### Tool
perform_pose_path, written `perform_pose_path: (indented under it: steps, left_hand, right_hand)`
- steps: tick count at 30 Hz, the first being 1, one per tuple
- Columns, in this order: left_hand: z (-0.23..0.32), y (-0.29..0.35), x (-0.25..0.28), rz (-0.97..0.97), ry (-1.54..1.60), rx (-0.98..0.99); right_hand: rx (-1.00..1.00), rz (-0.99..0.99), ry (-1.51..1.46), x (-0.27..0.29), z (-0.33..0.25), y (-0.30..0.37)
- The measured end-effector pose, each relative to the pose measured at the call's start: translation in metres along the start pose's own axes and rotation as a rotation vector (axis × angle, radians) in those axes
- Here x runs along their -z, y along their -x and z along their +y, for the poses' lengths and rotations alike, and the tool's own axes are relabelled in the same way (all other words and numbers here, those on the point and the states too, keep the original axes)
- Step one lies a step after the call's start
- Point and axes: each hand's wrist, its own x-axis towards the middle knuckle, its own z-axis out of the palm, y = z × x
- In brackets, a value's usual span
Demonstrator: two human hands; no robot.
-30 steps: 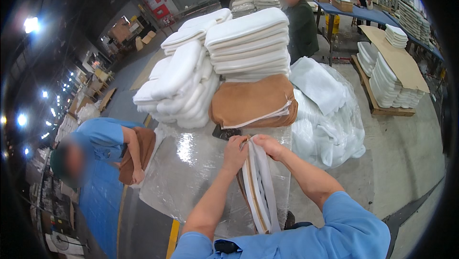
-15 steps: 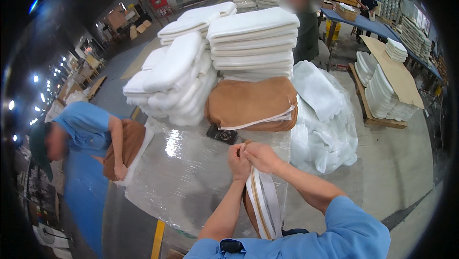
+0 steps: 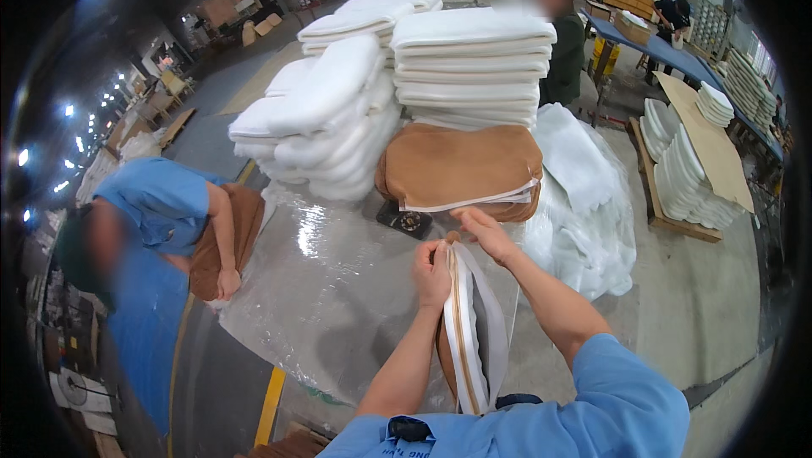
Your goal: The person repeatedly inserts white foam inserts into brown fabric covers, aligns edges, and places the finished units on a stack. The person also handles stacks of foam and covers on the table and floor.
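Observation:
My left hand (image 3: 432,275) is closed on the top end of a brown zippered fabric cover (image 3: 462,323). White lining strips run along both sides of its tan zipper, and the cover hangs down toward my body, gaping on the right. Just right of that top end, my right hand (image 3: 484,234) is raised off the fabric with its fingers loosely extended. Beyond my hands lies a stack of brown fabric covers (image 3: 461,166) with white edges. A small black object with round details (image 3: 403,219) sits at the stack's front left corner.
Tall stacks of folded white padding (image 3: 469,65) rise behind the covers on a plastic-wrapped surface (image 3: 309,289). A plastic bag of white material (image 3: 584,204) bulges on the right. At left, a co-worker in blue (image 3: 165,204) handles brown fabric. Another person (image 3: 562,52) stands behind the stacks.
My right hand has come away from the cover's top end, moving up and right, where both hands were together. The cover gapes wider. The view has shifted slightly.

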Motion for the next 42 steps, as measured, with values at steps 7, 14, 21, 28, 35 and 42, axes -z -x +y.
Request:
perform_pose_path:
  steps: [7,14,21,28,35,42]
  left_hand:
    - [0.028,0.024,0.058,0.073,-0.02,-0.107]
    - [0.063,0.238,0.183,0.159,0.232,0.601]
    - [0.081,0.366,0.151,0.146,0.541,0.63]
    - [0.094,0.359,0.123,0.22,0.146,0.566]
    - [0.09,0.35,0.124,0.277,0.129,0.55]
    - [0.054,0.356,0.154,0.596,0.653,0.821]
  right_hand:
    - [-0.063,0.009,-0.254,-0.026,0.05,-0.021]
    - [-0.041,0.092,0.052,-0.043,0.056,-0.04]
    - [-0.11,0.098,0.113,-0.054,0.05,-0.037]
    - [0.018,0.189,0.165,-0.063,0.036,-0.018]
    - [0.107,0.296,0.275,-0.022,0.051,0.02]
    - [-0.478,0.304,-0.278,0.072,0.089,0.174]
